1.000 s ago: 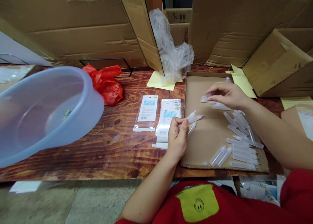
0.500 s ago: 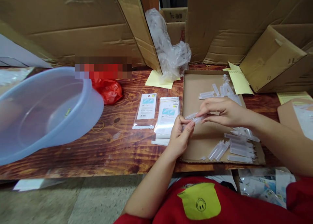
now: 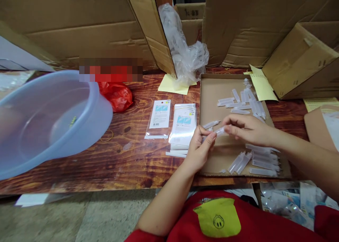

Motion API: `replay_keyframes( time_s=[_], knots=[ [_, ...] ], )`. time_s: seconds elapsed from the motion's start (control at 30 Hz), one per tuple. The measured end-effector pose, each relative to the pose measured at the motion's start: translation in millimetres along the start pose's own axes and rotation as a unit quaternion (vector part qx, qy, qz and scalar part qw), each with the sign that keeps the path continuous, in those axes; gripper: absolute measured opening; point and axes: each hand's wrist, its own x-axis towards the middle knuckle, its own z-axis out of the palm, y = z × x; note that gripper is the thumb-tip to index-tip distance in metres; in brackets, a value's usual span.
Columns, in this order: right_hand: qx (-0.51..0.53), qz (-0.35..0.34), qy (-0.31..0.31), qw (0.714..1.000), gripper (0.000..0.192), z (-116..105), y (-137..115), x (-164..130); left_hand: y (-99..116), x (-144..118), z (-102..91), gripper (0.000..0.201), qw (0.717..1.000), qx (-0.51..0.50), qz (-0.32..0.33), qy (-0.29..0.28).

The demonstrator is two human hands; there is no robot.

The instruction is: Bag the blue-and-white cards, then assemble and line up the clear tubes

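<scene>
Over the cardboard tray [image 3: 217, 164], my left hand [image 3: 198, 148] is closed round one end of a small translucent plastic tube [image 3: 220, 131]. The thumb and fingers of my right hand [image 3: 243, 128] pinch its other end, partly hiding it. Just behind my left fingertips lies another tube [image 3: 211, 124]. Loose tubes [image 3: 247, 95] of the same kind are scattered at the back of the tray. Several more tubes [image 3: 265, 159] lie side by side at the front right, with a pair of tilted tubes [image 3: 239, 163] beside them.
Left of the tray lie a stack of printed clear packets [image 3: 182, 125] and a single packet [image 3: 159, 115]. A large blue basin [image 3: 103, 118] stands at the left, with a red plastic bag [image 3: 119, 97] behind it. Crumpled clear plastic [image 3: 189, 58] and a cardboard box [image 3: 299, 58] stand at the back.
My right hand has moved a little to the right, away from my left hand, so more of the held tube shows between them. The view has shifted slightly.
</scene>
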Motion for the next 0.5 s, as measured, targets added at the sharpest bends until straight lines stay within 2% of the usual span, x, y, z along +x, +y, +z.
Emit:
replay_keyframes(
  time_s=[0.1,0.23,0.3,0.33,0.4,0.43,0.5],
  knots=[
    [-0.04,-0.07,0.035,0.996,0.035,1.8,1.7,-1.5,3.4,1.5,2.0,0.053,0.999,-0.038,-0.025,-0.004],
    [-0.091,-0.07,0.027,0.993,0.032,-0.4,0.4,-1.9,7.9,3.3,4.3,0.056,0.994,-0.086,-0.06,-0.016],
    [-0.087,-0.093,0.03,0.991,0.029,0.2,-0.7,-1.1,8.2,2.6,4.4,0.054,0.994,-0.085,-0.064,-0.016],
    [-0.082,-0.102,0.035,0.991,0.028,1.4,-1.2,-0.5,8.0,1.4,4.0,0.052,0.997,-0.063,-0.049,-0.011],
    [-0.047,-0.081,0.043,0.995,0.027,5.6,-1.8,1.3,7.3,-3.0,2.3,0.042,0.999,0.045,0.018,0.015],
    [-0.007,-0.05,0.033,0.998,0.031,8.0,-2.0,2.3,7.1,-6.0,1.0,0.036,0.99,0.122,0.066,0.031],
    [0.11,0.03,-0.02,0.993,0.042,12.4,-2.2,4.6,7.8,-11.8,-2.4,0.022,0.948,0.269,0.165,0.041]
  ],
)
